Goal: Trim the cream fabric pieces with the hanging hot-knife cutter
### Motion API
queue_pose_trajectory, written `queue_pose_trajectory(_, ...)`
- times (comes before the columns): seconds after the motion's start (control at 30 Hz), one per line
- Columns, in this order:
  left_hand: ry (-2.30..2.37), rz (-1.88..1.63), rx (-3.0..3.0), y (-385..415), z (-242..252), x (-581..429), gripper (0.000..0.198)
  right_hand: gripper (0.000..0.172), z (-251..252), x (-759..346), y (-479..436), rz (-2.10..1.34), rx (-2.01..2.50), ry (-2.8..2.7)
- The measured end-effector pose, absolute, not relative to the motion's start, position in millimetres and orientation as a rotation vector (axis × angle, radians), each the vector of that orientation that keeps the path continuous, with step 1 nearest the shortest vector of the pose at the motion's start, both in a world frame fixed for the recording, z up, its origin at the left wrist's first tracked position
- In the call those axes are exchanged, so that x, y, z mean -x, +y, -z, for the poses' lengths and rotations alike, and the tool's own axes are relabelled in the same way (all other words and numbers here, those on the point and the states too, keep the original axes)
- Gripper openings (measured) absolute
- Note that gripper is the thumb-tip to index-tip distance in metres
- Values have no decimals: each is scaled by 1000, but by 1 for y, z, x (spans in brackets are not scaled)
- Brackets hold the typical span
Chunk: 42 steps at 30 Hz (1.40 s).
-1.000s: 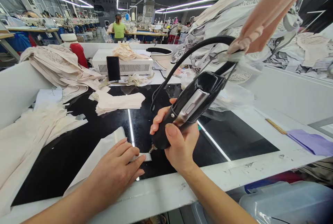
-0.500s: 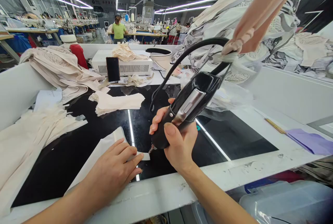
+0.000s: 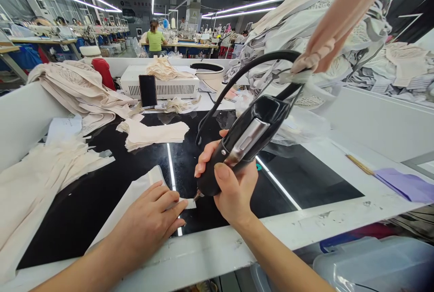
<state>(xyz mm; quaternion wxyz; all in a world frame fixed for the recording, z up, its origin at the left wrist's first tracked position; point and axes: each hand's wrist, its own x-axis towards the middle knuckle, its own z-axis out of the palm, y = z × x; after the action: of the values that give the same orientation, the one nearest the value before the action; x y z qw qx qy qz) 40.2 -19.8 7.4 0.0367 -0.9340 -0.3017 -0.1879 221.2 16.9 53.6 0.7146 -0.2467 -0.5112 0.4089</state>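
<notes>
My right hand (image 3: 233, 188) is wrapped round a black corded hand tool (image 3: 249, 124) with a silver lever along its side. The tool slants down to the left, and its small metal tip (image 3: 197, 196) is at the end of a narrow white strip (image 3: 190, 203). Whether the tip presses on the strip, I cannot tell. Flat on the folded white fabric piece (image 3: 130, 197) lies my left hand (image 3: 154, 210), its fingers stretched toward the strip and partly covering it. A pinkish cloth band (image 3: 339, 30) is knotted at the tool's cord end.
The black glossy work surface (image 3: 230, 213) has a white edge. Stacked cream pieces (image 3: 158, 133) and a phone (image 3: 148, 91) lie beyond my hands. Cream fabric (image 3: 37, 183) heaps at left; a garment pile (image 3: 285, 30) rises at right. A co-worker (image 3: 155, 41) is far off.
The tool has tilted slightly, its upper end a little farther right and its tip slightly lower at the strip's end. My left hand is almost unmoved.
</notes>
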Motion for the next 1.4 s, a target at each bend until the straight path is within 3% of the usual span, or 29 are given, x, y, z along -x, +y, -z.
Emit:
queue_pose_trajectory(0.77,-919,536,2837,-18,-10,-45,26,28,-50,-222,22,-878,481,-1147)
queue_pose_trajectory(1.07,-925,519,2842,-18,-8,-43,24,39,-51,-227,12,-909,455,-1142)
queue_pose_trajectory(1.27,-930,512,2862,-19,-11,-43,24,29,-48,-226,13,-898,501,-1155)
queue_pose_trajectory(1.4,-954,578,2877,-16,-10,-37,19,32,-49,-227,14,-873,507,-1157)
